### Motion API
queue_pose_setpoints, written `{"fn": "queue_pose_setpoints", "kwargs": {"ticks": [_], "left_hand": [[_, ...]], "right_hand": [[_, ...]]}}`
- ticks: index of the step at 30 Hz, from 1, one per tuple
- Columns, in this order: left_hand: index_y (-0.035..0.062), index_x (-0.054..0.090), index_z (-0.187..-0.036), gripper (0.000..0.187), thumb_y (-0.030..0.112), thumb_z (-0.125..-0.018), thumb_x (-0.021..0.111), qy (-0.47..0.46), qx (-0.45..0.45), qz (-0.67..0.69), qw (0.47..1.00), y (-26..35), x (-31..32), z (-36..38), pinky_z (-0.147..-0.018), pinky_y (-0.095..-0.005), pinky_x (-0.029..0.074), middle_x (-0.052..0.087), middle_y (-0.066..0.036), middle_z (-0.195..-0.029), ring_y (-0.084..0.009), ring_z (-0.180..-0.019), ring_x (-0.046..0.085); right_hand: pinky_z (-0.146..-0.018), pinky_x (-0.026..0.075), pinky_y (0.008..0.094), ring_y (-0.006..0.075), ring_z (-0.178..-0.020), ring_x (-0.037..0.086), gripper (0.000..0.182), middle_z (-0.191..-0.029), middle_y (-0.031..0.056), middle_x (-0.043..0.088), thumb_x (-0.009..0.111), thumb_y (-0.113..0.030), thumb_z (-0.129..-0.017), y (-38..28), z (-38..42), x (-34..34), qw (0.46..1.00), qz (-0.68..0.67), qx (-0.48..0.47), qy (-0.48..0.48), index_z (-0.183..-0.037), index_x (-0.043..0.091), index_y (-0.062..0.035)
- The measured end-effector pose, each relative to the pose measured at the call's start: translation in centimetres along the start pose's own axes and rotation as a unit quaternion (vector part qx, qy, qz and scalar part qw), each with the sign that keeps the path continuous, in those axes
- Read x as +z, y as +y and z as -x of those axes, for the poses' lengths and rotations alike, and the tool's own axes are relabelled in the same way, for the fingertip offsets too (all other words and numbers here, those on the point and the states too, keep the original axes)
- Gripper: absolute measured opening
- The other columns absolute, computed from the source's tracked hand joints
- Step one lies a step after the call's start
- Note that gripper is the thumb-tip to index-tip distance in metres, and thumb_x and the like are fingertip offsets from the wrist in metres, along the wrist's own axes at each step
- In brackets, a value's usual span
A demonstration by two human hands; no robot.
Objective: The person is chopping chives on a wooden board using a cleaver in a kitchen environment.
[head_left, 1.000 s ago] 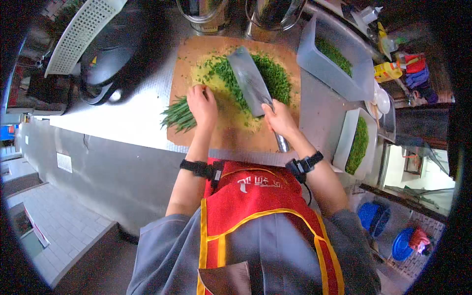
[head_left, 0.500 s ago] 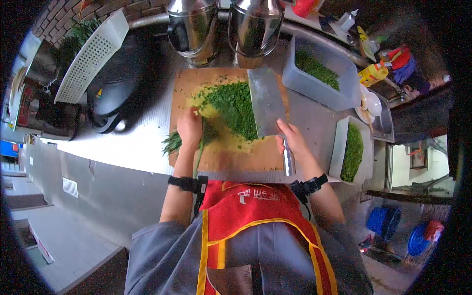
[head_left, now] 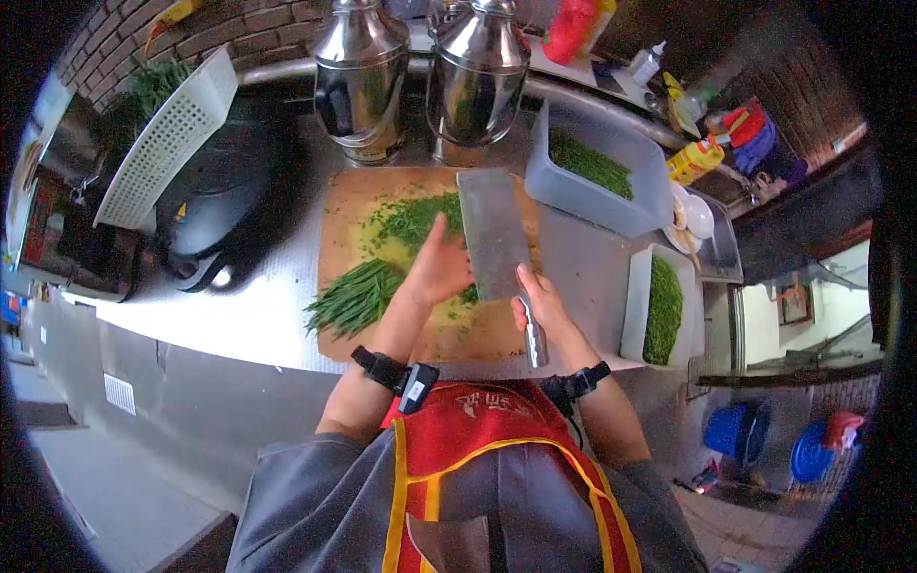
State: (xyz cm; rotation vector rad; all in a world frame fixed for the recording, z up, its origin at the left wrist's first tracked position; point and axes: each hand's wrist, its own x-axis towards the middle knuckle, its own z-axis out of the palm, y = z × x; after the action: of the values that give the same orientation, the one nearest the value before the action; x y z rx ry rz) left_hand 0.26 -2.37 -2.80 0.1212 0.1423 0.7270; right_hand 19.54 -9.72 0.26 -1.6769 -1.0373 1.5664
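My right hand (head_left: 543,307) is wrapped round the metal handle of a cleaver (head_left: 491,229). The cleaver's broad blade slants over the right part of a wooden cutting board (head_left: 336,229). Beside the blade's left face is my left hand (head_left: 441,269), its thumb side up and fingers apart, over the chopped greens (head_left: 406,220). Part of that pile is hidden behind the hand and the blade. To the left of my left wrist, a bunch of long uncut green stalks (head_left: 355,296) lies on the board, tips at its left edge.
Two steel canisters (head_left: 361,91) stand behind the board. On the right are a plastic tub (head_left: 611,210) and a white container (head_left: 635,310), both holding chopped greens. A black lidded appliance (head_left: 220,201) and a white perforated basket (head_left: 172,138) stand left.
My left hand has moved right, from the stalks to the chopped pile by the blade. More of the stalks now shows. The cleaver stays in my right hand, and the view has shifted.
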Motion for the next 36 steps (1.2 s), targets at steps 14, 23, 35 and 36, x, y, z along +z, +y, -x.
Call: {"fn": "queue_pose_setpoints", "kwargs": {"ticks": [14,23,35,36], "left_hand": [[0.0038,0.047,-0.127,0.054,0.046,-0.094,0.035,0.074,0.037,-0.075,0.994,3.5,-3.8,-4.3,-0.1,-0.0409,0.033,0.056,-0.012,-0.121,-0.0271,-0.116,0.048],[0.0057,0.064,-0.108,0.037,0.035,-0.091,0.048,0.172,0.177,-0.602,0.76,3.6,-3.1,-4.7,-0.103,-0.038,0.026,0.051,-0.01,-0.128,-0.024,-0.123,0.039],[0.0078,0.047,-0.128,0.049,0.041,-0.093,0.039,0.499,0.326,-0.747,0.294,0.7,-9.6,-4.7,-0.109,-0.0451,0.016,0.04,-0.019,-0.134,-0.0341,-0.129,0.03],[0.0078,0.047,-0.129,0.049,0.04,-0.093,0.039,0.487,0.33,-0.743,0.32,0.5,-9.2,-4.6,-0.109,-0.0445,0.016,0.041,-0.019,-0.134,-0.0339,-0.128,0.031]], "right_hand": [[-0.036,0.037,0.0267,0.0124,-0.037,0.046,0.044,-0.048,0.0029,0.048,0.043,-0.042,-0.094,4.6,6.7,-3.3,0.997,0.022,0.076,0.017,-0.071,0.048,-0.0054],[-0.035,0.038,0.0287,0.0147,-0.036,0.047,0.042,-0.048,0.0041,0.048,0.047,-0.041,-0.092,11.0,4.7,-6.5,0.987,-0.007,0.042,0.153,-0.07,0.05,-0.005],[-0.035,0.041,0.0309,0.017,-0.036,0.049,0.045,-0.05,0.0061,0.048,0.043,-0.043,-0.094,16.5,-5.2,-10.0,0.994,0.089,-0.005,0.058,-0.074,0.049,-0.0016],[-0.035,0.041,0.0309,0.0171,-0.036,0.049,0.045,-0.049,0.0061,0.048,0.042,-0.042,-0.094,15.8,-5.4,-9.5,0.994,0.096,-0.001,0.052,-0.075,0.049,-0.0016]]}}
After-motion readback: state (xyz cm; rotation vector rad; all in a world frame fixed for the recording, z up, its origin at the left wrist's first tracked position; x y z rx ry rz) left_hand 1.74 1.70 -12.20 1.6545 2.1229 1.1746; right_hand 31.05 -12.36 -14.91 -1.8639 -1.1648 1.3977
